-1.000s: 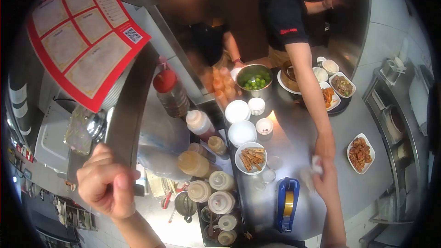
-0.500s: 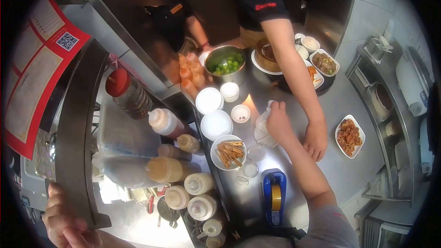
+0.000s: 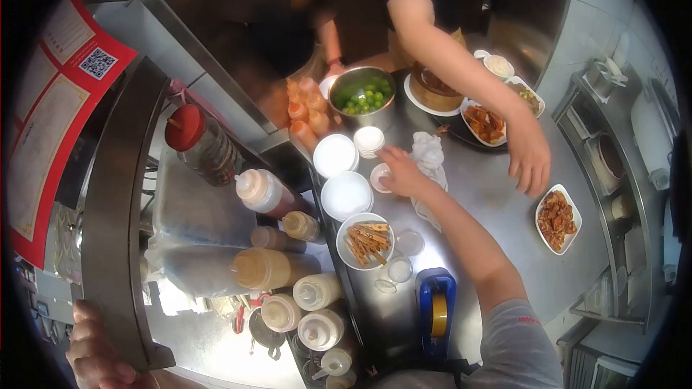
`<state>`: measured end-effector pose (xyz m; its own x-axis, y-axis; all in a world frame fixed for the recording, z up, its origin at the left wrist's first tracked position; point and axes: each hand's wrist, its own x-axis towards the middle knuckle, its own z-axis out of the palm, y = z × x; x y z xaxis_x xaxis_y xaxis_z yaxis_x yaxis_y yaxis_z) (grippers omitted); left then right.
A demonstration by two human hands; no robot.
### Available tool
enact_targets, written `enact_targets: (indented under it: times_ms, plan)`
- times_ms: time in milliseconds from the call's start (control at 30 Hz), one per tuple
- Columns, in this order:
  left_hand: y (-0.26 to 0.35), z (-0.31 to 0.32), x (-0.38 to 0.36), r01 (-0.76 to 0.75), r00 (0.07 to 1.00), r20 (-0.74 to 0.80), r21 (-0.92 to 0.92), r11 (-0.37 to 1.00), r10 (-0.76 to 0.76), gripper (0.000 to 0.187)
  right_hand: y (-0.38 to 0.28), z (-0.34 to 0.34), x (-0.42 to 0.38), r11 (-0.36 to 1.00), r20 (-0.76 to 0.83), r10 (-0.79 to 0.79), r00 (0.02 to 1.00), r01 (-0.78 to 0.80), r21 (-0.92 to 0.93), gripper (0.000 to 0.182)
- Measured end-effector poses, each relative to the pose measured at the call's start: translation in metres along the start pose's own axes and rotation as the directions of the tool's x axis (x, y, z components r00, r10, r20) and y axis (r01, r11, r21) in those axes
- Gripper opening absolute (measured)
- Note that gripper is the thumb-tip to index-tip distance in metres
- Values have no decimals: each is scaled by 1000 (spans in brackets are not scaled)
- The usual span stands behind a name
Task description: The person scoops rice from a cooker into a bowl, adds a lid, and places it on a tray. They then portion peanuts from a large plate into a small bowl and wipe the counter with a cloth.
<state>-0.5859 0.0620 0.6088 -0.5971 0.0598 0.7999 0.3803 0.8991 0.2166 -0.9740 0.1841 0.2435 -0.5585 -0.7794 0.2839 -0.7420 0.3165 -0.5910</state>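
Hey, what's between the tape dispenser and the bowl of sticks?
Small clear cups or lids lie between the dispenser and bowl in the head view.

Light glares off the steel counter [image 3: 437, 248] beside my right forearm [image 3: 481, 253], and the pale worktop [image 3: 209, 351] at lower left burns nearly white. Across from me, a co-worker [image 3: 281, 43] blurs into brownish dimness. My wide view bends the shelves [image 3: 626, 245] and goes black at its corners.
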Motion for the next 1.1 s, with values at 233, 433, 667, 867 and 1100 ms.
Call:
enact_targets:
  times_ms: [233, 433, 667, 867, 1100]
  plan:
    - [19, 25, 19, 4, 985, -169, 226, 974, 35, 24, -20, 3, 36, 1000, -173, 23, 985, -24, -4, 61]
    - [25, 34, 33, 46, 986, -167, 153, 987, -20, 32, -16, 12, 54, 989, -129, 40, 991, -58, -138, 25]
    - [22, 32, 43, -29, 992, -116, 164, 986, 48, 26, -18, 0, 30, 980, -124, 36, 992, -60, -191, 21]
    - [19, 29, 42, -60, 992, -106, 131, 990, 74, 16, -44, -18, 45, 957, -33, 116, 993, -121, -262, 73]
    - [20, 28, 43, -57, 994, -80, 120, 991, 67, 21, -41, -12, 76, 948, 213, 246, 946, -188, -257, 70]
